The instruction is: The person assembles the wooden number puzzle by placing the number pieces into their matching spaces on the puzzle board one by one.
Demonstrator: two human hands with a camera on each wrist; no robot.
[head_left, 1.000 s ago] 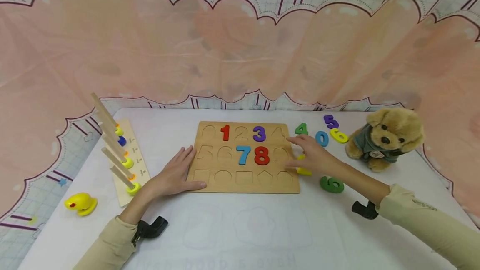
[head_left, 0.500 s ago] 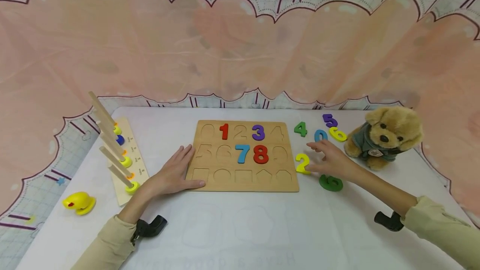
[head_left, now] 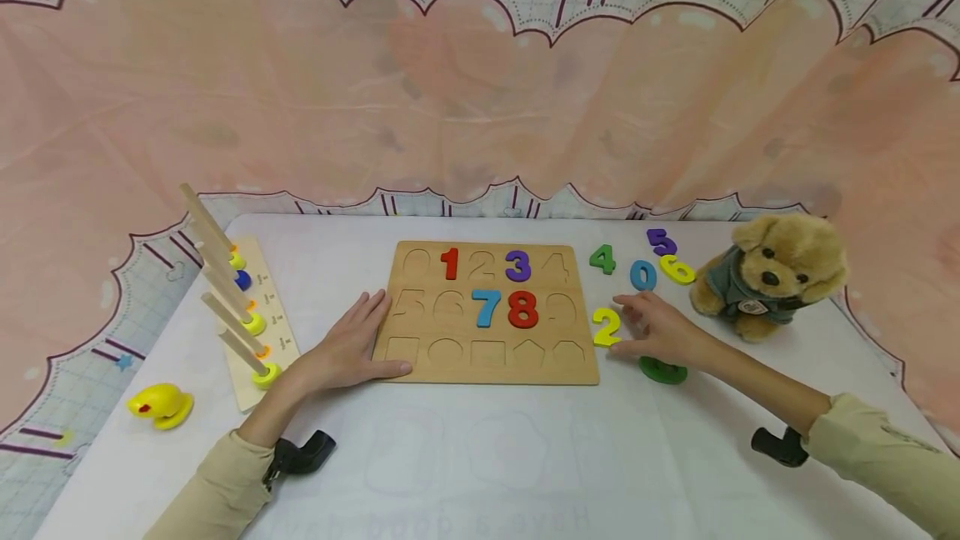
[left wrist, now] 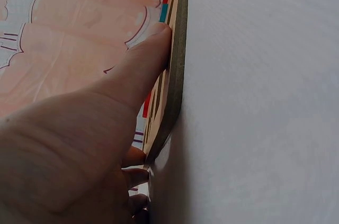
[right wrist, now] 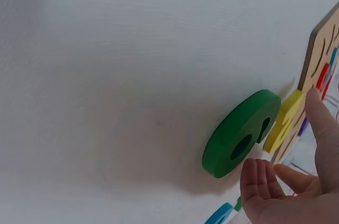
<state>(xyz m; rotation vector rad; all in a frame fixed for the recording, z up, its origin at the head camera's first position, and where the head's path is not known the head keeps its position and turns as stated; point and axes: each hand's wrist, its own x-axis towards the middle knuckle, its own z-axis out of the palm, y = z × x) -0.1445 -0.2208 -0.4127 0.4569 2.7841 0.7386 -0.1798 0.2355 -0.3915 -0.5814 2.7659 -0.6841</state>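
Note:
My left hand (head_left: pixel 345 352) rests at the left edge of a wooden number puzzle board (head_left: pixel 465 374). In the left wrist view its thumb (left wrist: pixel 151 49) lies on the board's top, other fingers by the side edge. To the board's right, my right hand (head_left: pixel 660 330) is beside a yellow number 2 (head_left: pixel 608 332), thumb close to it; nothing is visibly held. Partly hidden below that hand lies a green curved numeral (right wrist: pixel 220 152), a 6 or 9. On the board are a red 1 (head_left: pixel 450 267), purple 3 (head_left: pixel 525 267), blue 7 (head_left: pixel 491 310) and red 8 (head_left: pixel 522 309).
Loose on the white table lie a green 4 (head_left: pixel 606 263), blue 0 (head_left: pixel 635 276), purple 5 (head_left: pixel 663 242) and yellow 6 (head_left: pixel 679 272). A plush dog (head_left: pixel 772 282) sits at right. At left stand a peg counting board (head_left: pixel 281 340) and a yellow toy duck (head_left: pixel 161 407).
My right hand has drawn back rightward from the board's right edge to beside the yellow 2, then shifted slightly down, uncovering the blue 0. The left hand has stayed in place.

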